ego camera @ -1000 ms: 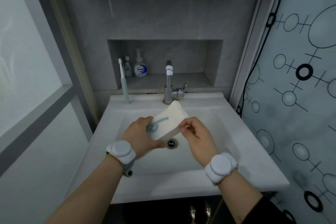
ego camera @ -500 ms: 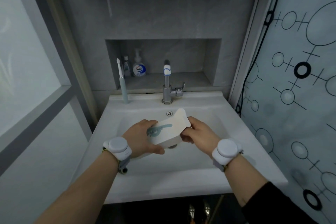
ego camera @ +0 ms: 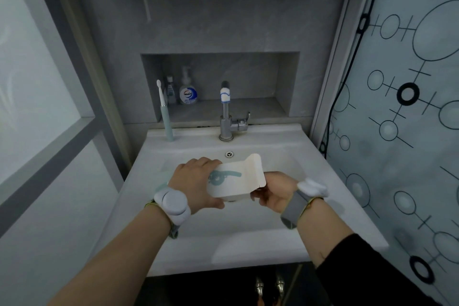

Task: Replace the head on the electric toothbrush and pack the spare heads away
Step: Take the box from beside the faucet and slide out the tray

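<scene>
— How far along?
— Early. My left hand grips the box over the sink; my right hand holds its open end, flap up.
— The toothbrush?
— Upright by the tap, untouched.

Dim, cool, bluish light throughout, soft shadows under the arms, wide-angle bending at the edges, slightly soft focus.

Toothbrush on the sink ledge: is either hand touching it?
Apart. The head view shows the toothbrush standing upright at the back left of the sink, while the left hand and right hand both hold the white box over the basin.
</scene>
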Tool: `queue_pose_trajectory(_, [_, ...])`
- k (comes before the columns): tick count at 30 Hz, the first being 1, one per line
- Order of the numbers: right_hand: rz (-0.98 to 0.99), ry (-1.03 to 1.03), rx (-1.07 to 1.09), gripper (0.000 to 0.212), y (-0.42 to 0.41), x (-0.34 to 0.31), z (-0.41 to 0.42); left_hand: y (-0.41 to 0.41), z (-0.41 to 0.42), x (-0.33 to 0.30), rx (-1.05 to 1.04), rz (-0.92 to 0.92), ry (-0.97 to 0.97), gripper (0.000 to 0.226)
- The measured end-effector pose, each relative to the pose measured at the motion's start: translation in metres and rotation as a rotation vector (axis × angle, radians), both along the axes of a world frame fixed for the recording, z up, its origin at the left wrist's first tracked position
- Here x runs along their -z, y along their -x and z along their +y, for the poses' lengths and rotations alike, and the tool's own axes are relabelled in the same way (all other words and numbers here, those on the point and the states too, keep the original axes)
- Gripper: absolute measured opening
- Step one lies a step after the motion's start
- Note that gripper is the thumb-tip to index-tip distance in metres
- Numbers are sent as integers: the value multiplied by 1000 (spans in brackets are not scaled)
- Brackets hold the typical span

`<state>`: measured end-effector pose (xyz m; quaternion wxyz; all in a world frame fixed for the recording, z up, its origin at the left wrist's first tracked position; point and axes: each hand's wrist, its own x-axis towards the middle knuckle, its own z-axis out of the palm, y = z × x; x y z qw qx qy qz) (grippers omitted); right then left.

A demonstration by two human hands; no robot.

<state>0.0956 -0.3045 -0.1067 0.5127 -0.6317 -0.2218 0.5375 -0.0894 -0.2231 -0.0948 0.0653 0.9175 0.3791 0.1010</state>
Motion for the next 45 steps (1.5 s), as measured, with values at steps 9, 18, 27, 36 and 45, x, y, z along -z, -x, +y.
queue_pose_trajectory(9, [327, -39, 32, 13, -14, 1, -4, 10, 7, -2, -19, 34, 69, 94])
queue_pose_trajectory(18, [318, -71, 31, 24, -27, -10, -7, 22, 12, 1, -71, 23, 106, 91])
queue_pose_trajectory(27, [-231, -138, 41, 24, -6, 2, 1, 31, 7, 4, -65, 60, 115, 89])
queue_pose_trajectory(36, [-222, -45, 85, 16, -43, 4, -6, 78, 9, 11, -112, 122, 213, 103])
queue_pose_trajectory(45, [-205, -24, 198, 16, -78, -7, -22, 117, 6, 4, -102, 129, 325, 131])
